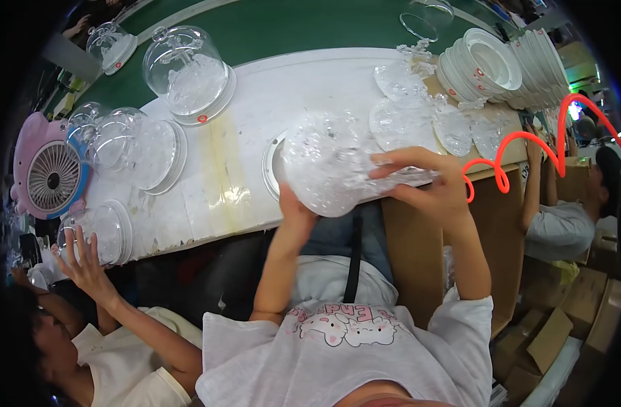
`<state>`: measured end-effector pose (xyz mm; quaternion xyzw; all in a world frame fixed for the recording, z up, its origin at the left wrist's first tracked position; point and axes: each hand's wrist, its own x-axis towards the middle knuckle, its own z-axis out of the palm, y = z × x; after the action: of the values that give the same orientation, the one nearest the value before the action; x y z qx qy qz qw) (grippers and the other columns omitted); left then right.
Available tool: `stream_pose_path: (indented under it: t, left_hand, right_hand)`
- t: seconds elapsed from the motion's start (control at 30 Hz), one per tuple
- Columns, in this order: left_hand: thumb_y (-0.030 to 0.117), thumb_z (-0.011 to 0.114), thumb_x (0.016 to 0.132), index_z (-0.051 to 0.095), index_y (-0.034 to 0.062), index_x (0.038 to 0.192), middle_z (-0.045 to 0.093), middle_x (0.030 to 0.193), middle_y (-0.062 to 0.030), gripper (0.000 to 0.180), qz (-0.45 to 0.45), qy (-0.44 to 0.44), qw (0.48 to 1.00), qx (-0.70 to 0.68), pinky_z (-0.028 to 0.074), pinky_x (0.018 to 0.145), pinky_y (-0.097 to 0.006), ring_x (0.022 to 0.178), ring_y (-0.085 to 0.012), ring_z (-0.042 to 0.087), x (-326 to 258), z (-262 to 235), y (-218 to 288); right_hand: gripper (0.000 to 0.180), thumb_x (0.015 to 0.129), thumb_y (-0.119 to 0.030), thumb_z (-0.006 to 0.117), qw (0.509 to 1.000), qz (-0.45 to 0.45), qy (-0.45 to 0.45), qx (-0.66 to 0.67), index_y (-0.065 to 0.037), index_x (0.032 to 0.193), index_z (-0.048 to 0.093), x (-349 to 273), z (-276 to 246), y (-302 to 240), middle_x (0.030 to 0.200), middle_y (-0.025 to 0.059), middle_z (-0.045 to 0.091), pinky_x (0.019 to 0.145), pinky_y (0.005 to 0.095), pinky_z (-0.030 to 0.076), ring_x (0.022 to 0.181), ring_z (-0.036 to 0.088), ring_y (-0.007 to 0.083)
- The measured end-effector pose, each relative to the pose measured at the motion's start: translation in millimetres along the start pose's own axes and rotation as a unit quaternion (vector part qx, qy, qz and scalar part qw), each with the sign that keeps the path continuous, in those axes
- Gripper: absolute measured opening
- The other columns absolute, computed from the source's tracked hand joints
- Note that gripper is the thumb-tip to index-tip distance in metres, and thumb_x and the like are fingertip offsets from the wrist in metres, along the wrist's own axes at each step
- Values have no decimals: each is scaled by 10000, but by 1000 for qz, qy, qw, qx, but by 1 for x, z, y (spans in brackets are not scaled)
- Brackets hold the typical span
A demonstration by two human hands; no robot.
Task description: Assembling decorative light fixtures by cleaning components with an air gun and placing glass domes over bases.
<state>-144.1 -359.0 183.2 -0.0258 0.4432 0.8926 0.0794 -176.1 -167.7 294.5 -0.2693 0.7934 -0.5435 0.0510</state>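
In front of me I hold up a clear, rippled plastic disc (327,159), tilted over the table's edge. My left hand (298,214) grips its lower left rim, with most fingers hidden behind it. My right hand (443,183) closes its thumb and fingers around a clear, jagged plastic piece (399,175) that sticks out from the disc's right side. Whether the two are joined I cannot tell. Partly covered by the disc, a round white base (272,163) lies on the table.
On the white tabletop (270,88), a clear dome (181,64) covers a similar piece. Several clear discs (399,125) lie right, near stacked white bases (483,61). A red coiled hose (504,146) hangs right. A pink fan (49,169) and a co-worker's hand (86,264) are left.
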Motion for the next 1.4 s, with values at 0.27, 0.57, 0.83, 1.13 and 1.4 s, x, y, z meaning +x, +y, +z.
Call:
stream_pose_path:
  t: [0.27, 0.57, 0.83, 1.13, 1.4]
  left_hand:
    - [456, 830, 491, 322, 62, 1387, 242, 1462, -190, 1103, 186, -58, 741, 643, 172, 1090, -494, 1357, -381, 201, 19, -66, 27]
    - [498, 826, 521, 101, 23, 1430, 140, 1409, -314, 1255, 206, 9, 816, 540, 126, 1043, -621, 1304, -474, 178, -12, -7, -32]
    - [305, 853, 502, 137, -12, 1408, 224, 1417, -253, 1197, 150, -143, 773, 600, 136, 1073, -576, 1346, -398, 197, 33, -30, -13]
    - [483, 811, 569, 158, 9, 1393, 250, 1391, -254, 1153, 219, 56, 762, 607, 59, 1020, -661, 1293, -404, 290, -3, 9, -71]
    - [392, 834, 555, 212, 33, 1380, 269, 1366, -268, 1094, 208, 42, 787, 579, 133, 1013, -655, 1292, -433, 269, -8, 8, -68]
  right_hand:
    - [437, 661, 164, 631, 989, 67, 112, 72, 37, 1078, 594, -40, -40, 15, 930, 136, 674, 792, 292, 524, 930, 649, 222]
    - [403, 600, 15, 712, 964, -39, -92, -248, -49, 994, 659, -21, -49, 15, 927, 104, 662, 858, 392, 499, 868, 640, 268]
    - [232, 637, -8, 711, 956, -7, -172, -237, -59, 848, 630, 4, -42, 23, 899, 78, 665, 921, 434, 466, 953, 629, 267]
    - [254, 629, -25, 732, 960, 42, -131, -244, -73, 831, 586, 2, -36, 28, 1112, 86, 559, 993, 473, 360, 1223, 437, 335]
    - [328, 711, -140, 726, 946, 187, 176, -196, -49, 949, 519, -24, 14, 37, 1278, 177, 426, 875, 364, 390, 1139, 453, 297]
